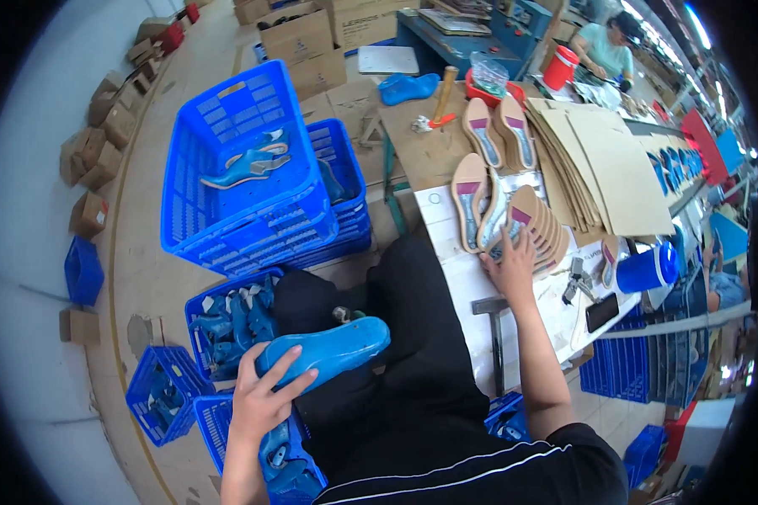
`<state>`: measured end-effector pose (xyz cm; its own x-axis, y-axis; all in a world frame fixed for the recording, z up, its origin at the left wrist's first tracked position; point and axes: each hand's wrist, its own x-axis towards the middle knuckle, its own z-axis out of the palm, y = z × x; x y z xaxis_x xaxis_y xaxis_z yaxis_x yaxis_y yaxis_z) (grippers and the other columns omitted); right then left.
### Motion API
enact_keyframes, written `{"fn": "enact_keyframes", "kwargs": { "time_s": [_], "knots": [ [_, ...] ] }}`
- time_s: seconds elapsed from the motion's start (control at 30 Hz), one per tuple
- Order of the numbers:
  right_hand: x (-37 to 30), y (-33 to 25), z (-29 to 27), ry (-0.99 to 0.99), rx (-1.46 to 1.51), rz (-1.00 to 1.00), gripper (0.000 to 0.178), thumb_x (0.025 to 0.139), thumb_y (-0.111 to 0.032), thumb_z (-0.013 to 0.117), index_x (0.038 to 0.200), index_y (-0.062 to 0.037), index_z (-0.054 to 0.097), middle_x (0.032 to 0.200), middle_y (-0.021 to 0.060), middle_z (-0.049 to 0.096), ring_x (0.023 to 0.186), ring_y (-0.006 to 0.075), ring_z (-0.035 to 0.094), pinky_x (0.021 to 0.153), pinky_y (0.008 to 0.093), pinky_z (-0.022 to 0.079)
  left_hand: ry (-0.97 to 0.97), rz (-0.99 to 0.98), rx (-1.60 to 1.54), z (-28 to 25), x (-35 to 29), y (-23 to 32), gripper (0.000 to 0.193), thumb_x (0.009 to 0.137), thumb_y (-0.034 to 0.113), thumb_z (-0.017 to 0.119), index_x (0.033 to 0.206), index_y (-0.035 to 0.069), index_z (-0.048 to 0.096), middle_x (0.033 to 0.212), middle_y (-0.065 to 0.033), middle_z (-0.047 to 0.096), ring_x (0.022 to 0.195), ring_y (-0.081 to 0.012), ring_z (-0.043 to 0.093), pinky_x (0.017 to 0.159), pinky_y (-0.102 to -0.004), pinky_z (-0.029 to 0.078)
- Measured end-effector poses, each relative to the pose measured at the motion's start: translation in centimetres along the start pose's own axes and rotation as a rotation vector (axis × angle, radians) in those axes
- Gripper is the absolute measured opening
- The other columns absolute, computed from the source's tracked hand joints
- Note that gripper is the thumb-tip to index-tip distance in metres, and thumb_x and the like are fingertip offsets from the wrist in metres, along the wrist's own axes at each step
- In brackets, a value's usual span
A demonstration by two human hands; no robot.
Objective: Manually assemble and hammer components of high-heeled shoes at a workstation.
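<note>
My left hand (pixel 271 383) is closed around a blue shoe last (pixel 341 347), held over my lap with its smooth underside facing up. On the table to the right, my right hand (pixel 512 265) has its fingers spread, touching the near end of a fanned stack of tan insoles (pixel 537 220). Whether it grips one of them, I cannot tell. More insoles (pixel 468 198) lie just beyond, with purple patches at their heels. A hammer (pixel 494 337) rests on the white table covering near my right wrist.
Left of my legs stand blue crates (pixel 257 220), the top one holding a few sandals (pixel 248 164). Lower crates hold blue lasts (pixel 240 324). On the table are cardboard sheets (pixel 619 172), a blue jug (pixel 647 268), a phone (pixel 601 312) and a metal clamp-like tool (pixel 578 282). A co-worker (pixel 606 55) sits beyond.
</note>
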<state>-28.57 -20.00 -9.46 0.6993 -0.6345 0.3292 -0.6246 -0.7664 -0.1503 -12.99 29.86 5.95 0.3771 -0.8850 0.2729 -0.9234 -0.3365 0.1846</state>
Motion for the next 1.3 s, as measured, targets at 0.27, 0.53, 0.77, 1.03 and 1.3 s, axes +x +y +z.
{"fn": "enact_keyframes", "kwargs": {
  "time_s": [0.27,0.53,0.77,1.03,1.3],
  "knots": [
    [-1.0,0.7,2.6,-0.039,-0.101,-0.002,0.075,0.091,-0.047,0.078,0.151,-0.0057,0.058,0.160,0.0354,0.039,0.150,0.0540,0.034,0.123,0.0616,0.027,0.366,-0.159,-0.036,-2.3,-1.8,-2.6,0.056,0.065,-0.006,0.066,0.111,0.021,0.082,0.139,-0.0134,0.069,0.117,-0.0527,0.060,0.093,-0.0563,0.055],
    [1.4,0.6,1.0,-0.212,-0.168,-0.035,0.069,0.093,-0.040,0.076,0.149,-0.0019,0.059,0.154,0.0419,0.045,0.144,0.0544,0.046,0.120,0.0539,0.040,0.281,-0.079,0.019,-2.5,0.9,-2.7,0.052,0.069,-0.001,0.071,0.110,0.029,0.083,0.142,-0.0018,0.068,0.117,-0.0494,0.061,0.096,-0.0552,0.057],
    [0.5,-0.2,-3.2,-0.064,0.142,-0.048,0.043,0.113,-0.023,0.051,0.143,0.0064,0.060,0.147,0.0353,0.057,0.122,0.0464,0.068,0.105,0.0449,0.055,0.224,-0.063,0.078,-3.5,1.5,-4.0,0.047,0.073,0.004,0.075,0.111,0.030,0.082,0.142,0.0009,0.067,0.115,-0.0486,0.061,0.091,-0.0533,0.060],
    [-0.1,-6.3,-11.0,0.470,1.469,0.403,0.053,0.119,-0.036,0.032,0.148,0.0059,0.047,0.134,0.0303,0.065,0.089,0.0394,0.080,0.084,0.0412,0.069,0.115,0.014,0.133,-3.2,2.6,-2.6,0.052,0.071,0.009,0.077,0.116,0.036,0.080,0.144,0.0061,0.065,0.119,-0.0479,0.061,0.093,-0.0547,0.060],
    [1.8,-13.4,-12.5,0.103,1.956,0.477,0.049,0.118,-0.036,0.038,0.142,0.0050,0.051,0.117,0.0197,0.073,0.073,0.0321,0.078,0.066,0.0407,0.069,0.127,0.041,0.165,-2.0,2.7,-5.3,0.050,0.079,0.016,0.076,0.121,0.043,0.076,0.147,0.0079,0.064,0.129,-0.0421,0.061,0.098,-0.0510,0.059]
  ]
}}
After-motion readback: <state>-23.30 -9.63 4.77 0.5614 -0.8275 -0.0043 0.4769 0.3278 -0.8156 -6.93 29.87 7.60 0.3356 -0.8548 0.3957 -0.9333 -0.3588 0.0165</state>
